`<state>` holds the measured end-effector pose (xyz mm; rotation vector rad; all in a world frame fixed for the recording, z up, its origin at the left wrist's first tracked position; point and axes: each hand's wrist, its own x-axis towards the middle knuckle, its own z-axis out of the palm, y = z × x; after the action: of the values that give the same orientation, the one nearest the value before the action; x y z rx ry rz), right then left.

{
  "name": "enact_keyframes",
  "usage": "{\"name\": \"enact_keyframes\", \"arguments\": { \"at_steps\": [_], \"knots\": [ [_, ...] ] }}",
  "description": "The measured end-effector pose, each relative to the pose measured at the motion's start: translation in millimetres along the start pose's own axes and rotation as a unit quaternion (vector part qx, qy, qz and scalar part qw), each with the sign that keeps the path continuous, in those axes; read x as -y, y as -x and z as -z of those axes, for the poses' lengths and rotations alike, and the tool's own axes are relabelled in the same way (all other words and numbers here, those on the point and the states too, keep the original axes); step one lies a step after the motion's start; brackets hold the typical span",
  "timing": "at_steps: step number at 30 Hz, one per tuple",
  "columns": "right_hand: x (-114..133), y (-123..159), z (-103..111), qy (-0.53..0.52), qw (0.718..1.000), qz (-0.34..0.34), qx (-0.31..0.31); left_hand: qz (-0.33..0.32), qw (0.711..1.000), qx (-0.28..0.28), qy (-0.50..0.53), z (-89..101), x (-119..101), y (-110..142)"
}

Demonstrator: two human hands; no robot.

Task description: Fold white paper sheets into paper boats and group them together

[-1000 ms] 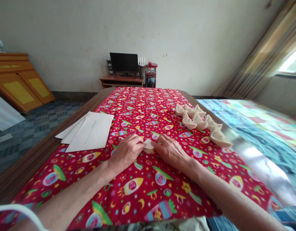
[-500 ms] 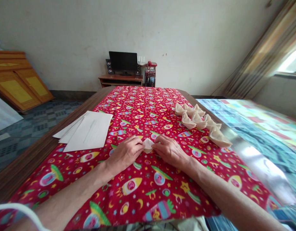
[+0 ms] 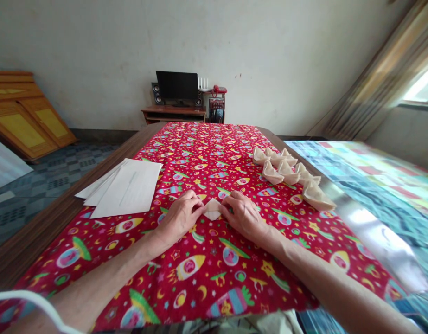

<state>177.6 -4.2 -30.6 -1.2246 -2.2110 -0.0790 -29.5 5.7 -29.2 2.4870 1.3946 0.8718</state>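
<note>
The small folded paper [image 3: 213, 209] lies just below the centre of the frame, on the red printed cloth [image 3: 214, 162] that covers most of the bench [image 3: 33, 246]. It shows as a pale diamond, one corner pointing up the frame toward the far end of the bench and the opposite corner pointing down the frame; a faint crease runs across its middle. Its side corners are covered by fingertips, so which axis is longer cannot be told. The left hand [image 3: 182, 214] comes in from the lower left, its thumb and fingers drawn together on the paper's left corner, the palm turned down. The right hand [image 3: 243, 213] comes in from the lower right with its fingers curled and bunched on the right corner. The two hands stand apart, with only the paper between them. Left of centre, white sheets [image 3: 130, 188] lie fanned and overlapping, the top one slanting toward the upper right. Right of centre, a cluster of cream folded shapes [image 3: 287, 174] stands with peaked tips up, near the bench's right edge. A dark monitor [image 3: 177, 85] sits at upper centre, with a red telephone [image 3: 220, 89] just to its right. A white cable [image 3: 36, 299] curves through the lower left corner.
</note>
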Motion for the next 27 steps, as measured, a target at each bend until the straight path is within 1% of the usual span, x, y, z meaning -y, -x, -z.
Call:
{"name": "enact_keyframes", "arguments": {
  "at_steps": [2,8,10,13,15,18,23,25,27],
  "knots": [
    [2,0,1,0.024,1.000,0.003,-0.001,-0.008,1.000,-0.003,-0.018,-0.8,0,0],
    [5,-2,3,0.103,0.994,0.005,0.036,-0.014,0.997,-0.014,-0.075,-4.3,-1,1],
    [1,0,-1,0.101,0.995,0.021,0.007,-0.013,0.997,-0.009,-0.081,-4.2,-3,0],
    [-7,3,-9,0.061,0.994,0.063,-0.070,-0.003,0.996,0.000,-0.091,-2.3,-7,-1],
    [-10,3,-13,0.036,0.993,0.077,-0.087,0.008,0.994,0.005,-0.106,-0.6,-10,-3],
    [-11,-1,-11,0.021,0.996,0.060,-0.056,0.032,0.993,0.018,-0.115,1.9,-13,-5],
    [-11,-8,-5,0.027,0.999,0.003,0.040,0.055,0.994,0.040,-0.082,6.0,-11,-7],
    [-13,-8,-5,0.026,0.998,-0.010,0.054,0.067,0.994,0.042,-0.075,7.8,-9,-6],
    [-14,-7,-6,0.024,0.998,-0.013,0.054,0.073,0.994,0.042,-0.072,9.8,-7,-5]
  ]
}}
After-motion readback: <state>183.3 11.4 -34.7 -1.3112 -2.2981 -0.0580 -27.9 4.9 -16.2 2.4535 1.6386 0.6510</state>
